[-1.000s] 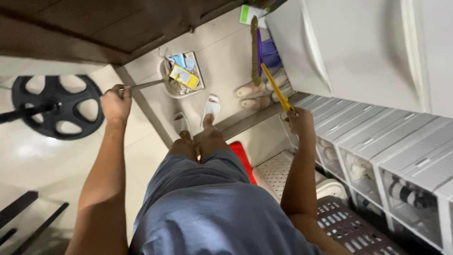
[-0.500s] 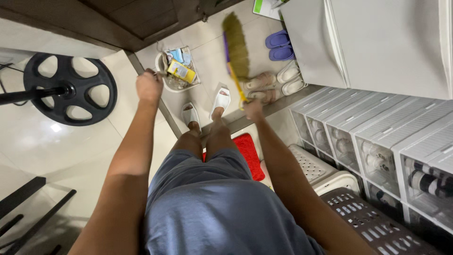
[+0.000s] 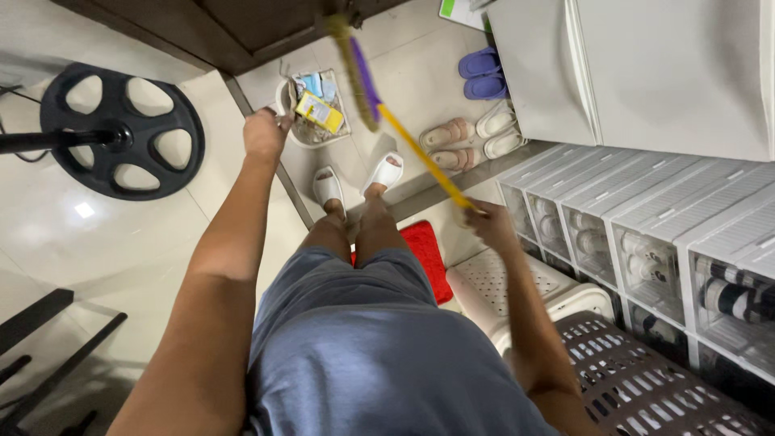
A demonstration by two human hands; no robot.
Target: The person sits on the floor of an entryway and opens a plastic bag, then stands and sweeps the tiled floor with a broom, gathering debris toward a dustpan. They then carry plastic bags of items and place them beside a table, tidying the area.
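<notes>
Moved since half a second ago: broom [image 3: 404, 133] swung out, head now past the dustpan [image 3: 311, 109]. Right hand [image 3: 488, 222] clenched on its yellow handle; left hand [image 3: 265, 133] gripping the dustpan's handle. Progress: dustpan already holds wrappers, tiled floor [image 3: 404, 64] unswept ahead. Broom: straw-coloured bristles, purple collar.

Pale glossy tiled floor [image 3: 105, 242], split by a dark threshold strip [image 3: 278, 173]. On it: a black spoked fan base [image 3: 121, 129] at left; a white dustpan [image 3: 311, 113] of litter near the door; white slippers [image 3: 355, 182] worn on the feet; two beige and white pairs of sandals [image 3: 468, 141] side by side; purple slippers [image 3: 483, 74] beyond them; a red mat [image 3: 424, 258] behind the feet; a white perforated stool [image 3: 517, 291] and a dark slotted basket [image 3: 646, 379] just beside stacked clear shoe boxes [image 3: 646, 242] at right.
</notes>
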